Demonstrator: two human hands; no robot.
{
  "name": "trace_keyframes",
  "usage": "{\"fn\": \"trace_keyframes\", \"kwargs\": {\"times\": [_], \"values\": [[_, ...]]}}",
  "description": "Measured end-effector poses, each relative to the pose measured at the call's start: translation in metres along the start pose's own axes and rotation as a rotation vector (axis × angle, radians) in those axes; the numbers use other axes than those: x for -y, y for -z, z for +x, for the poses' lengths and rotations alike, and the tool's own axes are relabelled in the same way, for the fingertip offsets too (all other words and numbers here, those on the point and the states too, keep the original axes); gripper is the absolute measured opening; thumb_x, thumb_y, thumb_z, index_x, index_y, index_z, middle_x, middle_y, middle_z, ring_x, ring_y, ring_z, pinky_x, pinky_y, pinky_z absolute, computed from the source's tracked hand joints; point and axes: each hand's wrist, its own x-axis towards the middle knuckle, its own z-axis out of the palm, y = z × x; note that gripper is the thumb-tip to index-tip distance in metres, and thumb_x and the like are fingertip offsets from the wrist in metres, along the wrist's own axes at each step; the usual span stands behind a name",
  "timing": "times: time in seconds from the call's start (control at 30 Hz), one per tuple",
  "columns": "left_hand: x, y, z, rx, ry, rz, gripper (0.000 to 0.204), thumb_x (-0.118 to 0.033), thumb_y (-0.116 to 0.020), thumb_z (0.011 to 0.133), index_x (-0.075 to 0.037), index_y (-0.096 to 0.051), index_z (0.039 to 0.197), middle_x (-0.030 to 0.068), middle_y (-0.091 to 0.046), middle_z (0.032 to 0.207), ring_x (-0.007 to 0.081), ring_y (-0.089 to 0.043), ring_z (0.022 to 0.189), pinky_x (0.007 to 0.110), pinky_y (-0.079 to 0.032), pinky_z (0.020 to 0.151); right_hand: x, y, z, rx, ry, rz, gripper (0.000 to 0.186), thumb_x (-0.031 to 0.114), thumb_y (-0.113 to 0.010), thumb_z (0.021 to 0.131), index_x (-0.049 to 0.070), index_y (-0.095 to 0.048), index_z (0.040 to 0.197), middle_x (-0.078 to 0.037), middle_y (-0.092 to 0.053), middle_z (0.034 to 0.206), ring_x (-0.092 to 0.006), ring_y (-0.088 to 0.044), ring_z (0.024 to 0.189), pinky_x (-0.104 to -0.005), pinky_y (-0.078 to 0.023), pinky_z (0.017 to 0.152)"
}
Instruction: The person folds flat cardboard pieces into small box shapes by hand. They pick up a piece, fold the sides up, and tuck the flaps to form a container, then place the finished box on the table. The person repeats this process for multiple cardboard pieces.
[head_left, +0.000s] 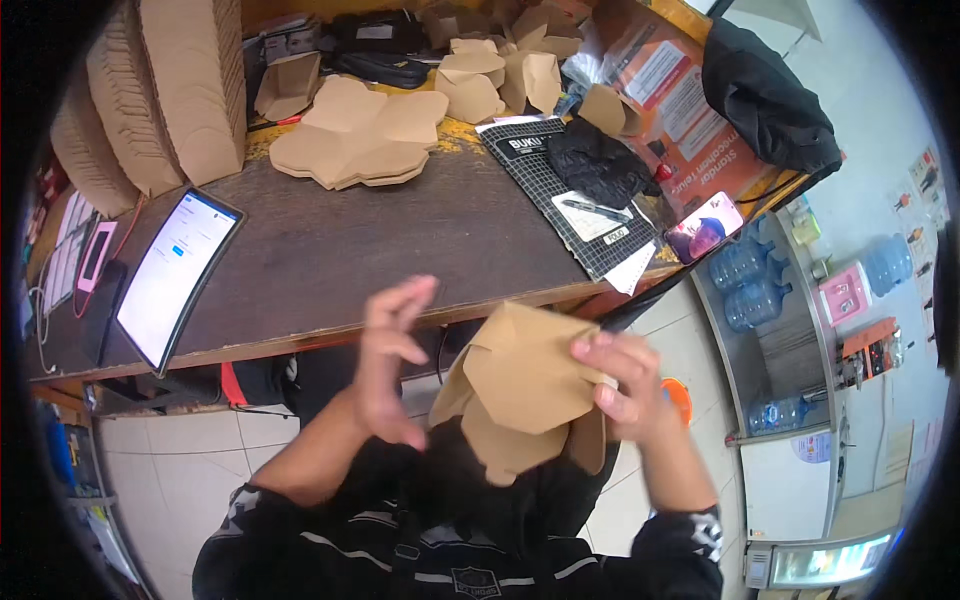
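Observation:
A brown cardboard food box (530, 370), partly folded with its side panels loose, is held over my lap. My right hand (628, 385) pinches its upper right edge between thumb and fingers. To the left of the box, my left hand (392, 360) is raised with fingers apart, not touching the cardboard; motion blurs it a little. Flat box blanks (355, 135) lie stacked on the desk beyond my hands. Several folded boxes (500, 75) are gathered at the back, one more box (287, 88) beside the blanks.
Tall stacks of cardboard blanks (190, 80) stand at the desk's left, behind a tablet (178, 275). On the right lie a black patterned folder (530, 180), a crumpled black cloth (600, 165) and a phone (705, 228). The dark desk (330, 250) ends just ahead of my hands. Water bottles (755, 300) fill a shelf at right.

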Motion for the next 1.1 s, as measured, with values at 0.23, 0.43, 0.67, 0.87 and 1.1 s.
{"fn": "trace_keyframes", "kwargs": {"times": [0.23,0.43,0.67,0.87,1.1], "values": [[-0.045,0.063,0.049,0.035,0.179,0.624,0.03,-0.026,-0.073,0.092,-0.007,-0.053,0.104,0.0221,-0.054,0.14,0.044,-0.041,0.144,0.057,-0.034,0.118,-0.201,0.019,0.061,-0.116,-0.714,-0.85,0.097,0.013,-0.09,0.075,0.008,-0.037,0.157,-0.028,-0.033,0.159,-0.0489,-0.035,0.145,-0.0527,-0.035,0.118],[-0.021,0.103,0.117,0.284,0.452,1.089,0.057,-0.025,-0.076,0.092,-0.008,-0.055,0.143,0.0187,-0.051,0.155,0.0356,-0.037,0.153,0.047,-0.031,0.124,-0.098,0.012,0.034,0.057,-0.724,-0.091,0.075,0.018,-0.085,0.08,0.01,-0.051,0.146,-0.023,-0.039,0.157,-0.0432,-0.037,0.147,-0.051,-0.033,0.121],[0.039,0.155,0.178,0.687,0.7,1.081,0.06,-0.036,-0.076,0.093,-0.004,-0.06,0.143,0.0237,-0.065,0.138,0.0336,-0.062,0.129,0.041,-0.047,0.112,0.038,-0.015,-0.043,0.209,-0.895,0.551,0.071,0.021,-0.086,0.081,0.009,-0.053,0.143,-0.02,-0.045,0.153,-0.0396,-0.042,0.145,-0.0476,-0.037,0.118],[0.057,0.189,0.199,0.728,0.862,0.844,0.051,-0.016,-0.083,0.086,-0.003,-0.069,0.134,0.0144,-0.074,0.127,0.0275,-0.071,0.115,0.038,-0.055,0.103,0.094,-0.035,-0.097,0.18,-1.195,0.753,0.069,0.018,-0.085,0.084,0.006,-0.052,0.144,-0.017,-0.051,0.148,-0.0328,-0.051,0.137,-0.0443,-0.045,0.111],[0.066,0.164,0.208,0.773,0.876,0.925,0.051,-0.018,-0.084,0.086,-0.007,-0.07,0.133,0.0119,-0.074,0.127,0.0235,-0.069,0.121,0.036,-0.054,0.106,0.107,-0.049,-0.097,0.254,-1.173,0.805,0.067,0.018,-0.084,0.086,0.003,-0.053,0.143,-0.017,-0.058,0.139,-0.0316,-0.057,0.131,-0.0412,-0.046,0.11]]}}
